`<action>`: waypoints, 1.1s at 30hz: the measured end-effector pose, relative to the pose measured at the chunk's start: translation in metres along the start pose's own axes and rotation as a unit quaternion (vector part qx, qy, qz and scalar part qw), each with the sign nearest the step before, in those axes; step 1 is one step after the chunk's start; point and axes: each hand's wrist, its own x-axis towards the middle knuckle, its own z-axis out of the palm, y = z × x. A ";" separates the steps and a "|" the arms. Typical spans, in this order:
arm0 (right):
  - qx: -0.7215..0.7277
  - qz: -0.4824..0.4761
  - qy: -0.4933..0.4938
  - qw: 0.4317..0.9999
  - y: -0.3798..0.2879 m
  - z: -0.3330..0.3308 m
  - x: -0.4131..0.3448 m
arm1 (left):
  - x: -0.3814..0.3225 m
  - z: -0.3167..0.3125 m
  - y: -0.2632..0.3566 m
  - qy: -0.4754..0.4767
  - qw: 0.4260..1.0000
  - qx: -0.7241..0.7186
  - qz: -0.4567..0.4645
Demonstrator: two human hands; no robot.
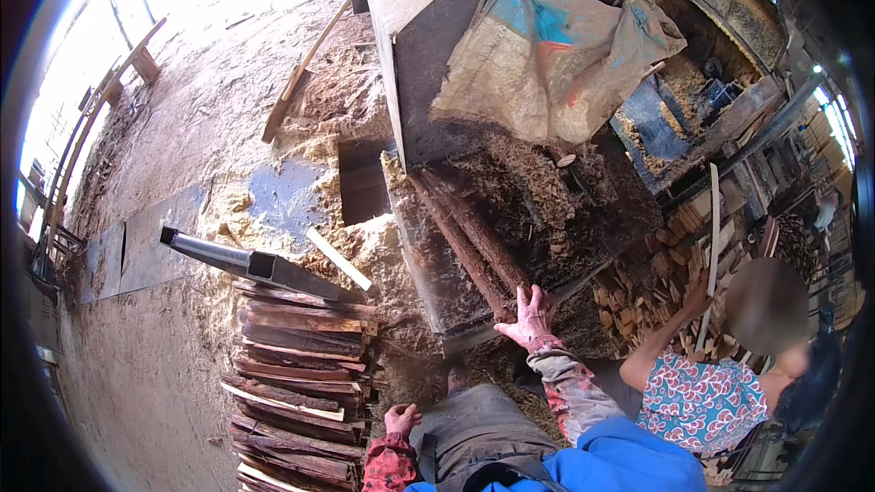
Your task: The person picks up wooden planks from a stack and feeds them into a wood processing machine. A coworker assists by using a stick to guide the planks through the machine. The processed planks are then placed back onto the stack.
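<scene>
Two slim bark-covered logs [472,246] lie side by side on a machine bed strewn with sawdust, their far ends under a metal hood [437,48]. My right hand [530,320] is at their near ends, fingers spread over them, touching the wood; a firm grip cannot be made out. Low beside my body hangs my left hand [402,419], fingers curled, with nothing visible in it. To its left rises a stack of bark-edged wood slabs [301,369]. Patched sacking [547,61] hangs over the machine's opening, hiding what lies behind.
A co-worker [704,396] in a patterned top stands close at my right, holding a long thin wood strip [712,253] near piled offcuts [622,301]. A metal box-section frame [253,263] juts out above the slab stack. Beyond it, a dark square hole [364,181] opens beside the machine.
</scene>
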 end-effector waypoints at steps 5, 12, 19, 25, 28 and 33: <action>0.011 -0.005 0.008 1.000 -0.008 0.006 -0.015 | -0.012 0.076 0.060 -0.067 0.996 0.025 0.056; 0.176 -0.046 0.096 0.979 -0.015 0.038 -0.033 | -0.011 0.167 0.116 -0.178 0.980 -0.011 0.089; 0.330 0.050 -0.029 0.942 -0.018 0.005 -0.028 | 0.022 0.184 0.139 -0.222 0.956 0.099 0.166; 0.541 0.022 -0.080 0.837 -0.038 0.011 -0.040 | 0.028 0.149 0.138 -0.274 0.943 0.033 0.184; 0.351 0.034 -0.038 0.935 -0.050 0.040 -0.048 | 0.008 0.149 0.160 -0.287 0.933 0.139 0.168; 0.454 0.035 -0.048 0.889 -0.050 0.085 -0.057 | 0.008 0.139 0.172 -0.293 0.938 0.121 0.143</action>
